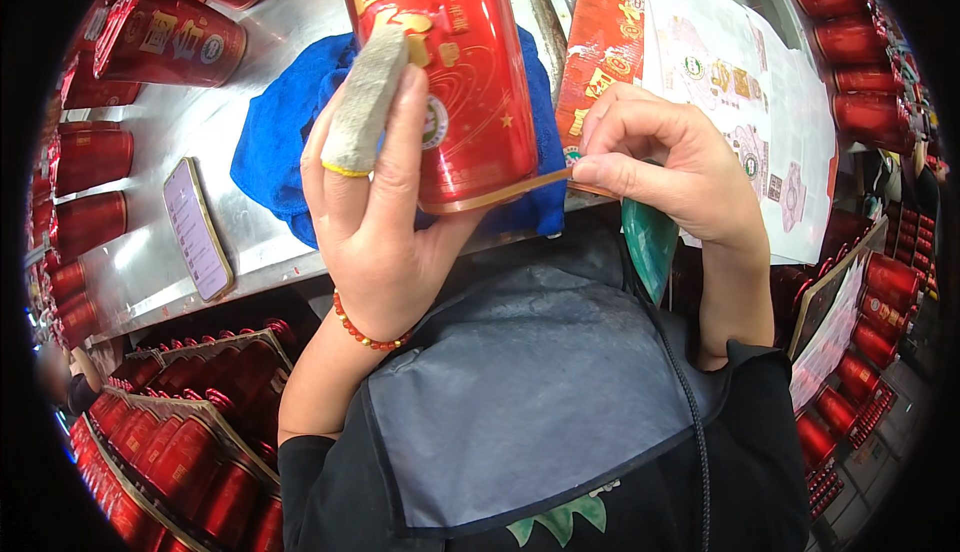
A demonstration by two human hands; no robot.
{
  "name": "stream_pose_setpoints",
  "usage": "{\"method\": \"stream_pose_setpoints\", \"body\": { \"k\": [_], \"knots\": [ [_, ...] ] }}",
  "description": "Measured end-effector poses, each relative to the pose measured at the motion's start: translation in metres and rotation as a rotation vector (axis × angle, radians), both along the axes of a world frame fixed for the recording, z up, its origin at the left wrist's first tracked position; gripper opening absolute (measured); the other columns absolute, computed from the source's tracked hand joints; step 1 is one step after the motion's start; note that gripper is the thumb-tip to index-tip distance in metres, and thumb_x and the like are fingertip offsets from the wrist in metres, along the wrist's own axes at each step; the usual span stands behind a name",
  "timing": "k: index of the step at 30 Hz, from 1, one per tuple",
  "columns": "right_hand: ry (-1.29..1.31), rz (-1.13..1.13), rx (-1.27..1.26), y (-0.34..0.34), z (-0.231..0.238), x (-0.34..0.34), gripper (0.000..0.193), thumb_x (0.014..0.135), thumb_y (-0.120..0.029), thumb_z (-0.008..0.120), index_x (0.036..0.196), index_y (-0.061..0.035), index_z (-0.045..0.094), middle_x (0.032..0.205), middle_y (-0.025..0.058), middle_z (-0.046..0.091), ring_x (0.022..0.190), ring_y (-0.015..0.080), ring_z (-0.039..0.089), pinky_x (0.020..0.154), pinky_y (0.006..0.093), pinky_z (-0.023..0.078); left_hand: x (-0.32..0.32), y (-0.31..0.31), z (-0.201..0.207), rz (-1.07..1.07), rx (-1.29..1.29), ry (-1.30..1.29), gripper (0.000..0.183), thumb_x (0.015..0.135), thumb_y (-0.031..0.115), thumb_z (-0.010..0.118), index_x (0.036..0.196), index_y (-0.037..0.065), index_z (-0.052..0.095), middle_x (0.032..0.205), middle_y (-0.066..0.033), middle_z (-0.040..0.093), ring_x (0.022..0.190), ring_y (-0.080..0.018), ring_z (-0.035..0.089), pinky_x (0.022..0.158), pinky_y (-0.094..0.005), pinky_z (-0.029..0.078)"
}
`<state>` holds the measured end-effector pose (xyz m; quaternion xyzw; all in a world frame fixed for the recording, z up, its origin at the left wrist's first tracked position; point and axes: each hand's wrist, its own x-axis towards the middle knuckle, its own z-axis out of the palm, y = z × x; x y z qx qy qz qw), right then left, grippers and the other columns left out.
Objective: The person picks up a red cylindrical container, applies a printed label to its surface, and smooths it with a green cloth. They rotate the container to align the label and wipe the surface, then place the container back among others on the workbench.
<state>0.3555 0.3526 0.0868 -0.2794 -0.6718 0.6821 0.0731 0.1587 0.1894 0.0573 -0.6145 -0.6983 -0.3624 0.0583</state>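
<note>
A shiny red canister (470,82) with gold print lies tilted over a crumpled blue cloth (285,122). My left hand (375,192) is closed round its lower side, with the thumb under the base. One finger wears a whitish fabric sleeve (368,102) with a yellow edge, and a red beaded bracelet is on the wrist. Along the canister's bottom edge runs a thin tan strip (530,186). Its free end is pinched between the thumb and forefinger of my right hand (650,152), just right of the canister.
A phone (197,230) lies on the metal table (150,282). Several red canisters (175,37) stand at left, more in racks (175,442) below. Printed sheets (740,92) and a red printed piece (600,32) lie at right. A glossy green object (648,247) hangs below my right hand.
</note>
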Motion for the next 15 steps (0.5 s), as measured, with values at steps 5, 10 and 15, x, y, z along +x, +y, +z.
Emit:
{"method": "stream_pose_setpoints", "body": {
  "k": [5,10,15],
  "knots": [
    [0.084,-0.022,0.083,-0.004,-0.008,-0.004,0.017,0.089,-0.015,0.079,0.083,-0.0027,0.068,0.072,-0.0058,0.053,0.064,0.0015,0.044,0.057,0.0214,0.034,0.004,-0.005,-0.006,0.002,0.035,-0.175,0.094,0.072,0.015,0.092,0.151,-0.002,0.044,0.15,-0.0182,0.048,0.135,-0.032,0.049,0.111,-0.0374,0.042],
    [0.013,0.055,0.077,-0.003,-0.008,-0.011,0.013,0.09,-0.009,0.077,0.084,-0.0002,0.069,0.085,-0.0004,0.056,0.073,0.0054,0.052,0.065,0.0215,0.04,0.001,-0.009,-0.015,-0.018,0.016,-0.281,0.084,0.08,0.016,0.086,0.149,-0.006,0.043,0.151,-0.0216,0.045,0.134,-0.035,0.049,0.113,-0.0394,0.039],
    [-0.041,0.079,0.028,-0.002,-0.009,-0.015,0.011,0.09,-0.007,0.076,0.086,0.0007,0.069,0.091,0.0012,0.057,0.079,0.0069,0.055,0.07,0.0219,0.044,-0.002,-0.027,-0.011,-0.07,0.028,-0.066,0.065,0.082,0.023,0.084,0.136,-0.005,0.06,0.141,-0.0226,0.056,0.126,-0.0358,0.054,0.11,-0.0407,0.041]
  ]
}}
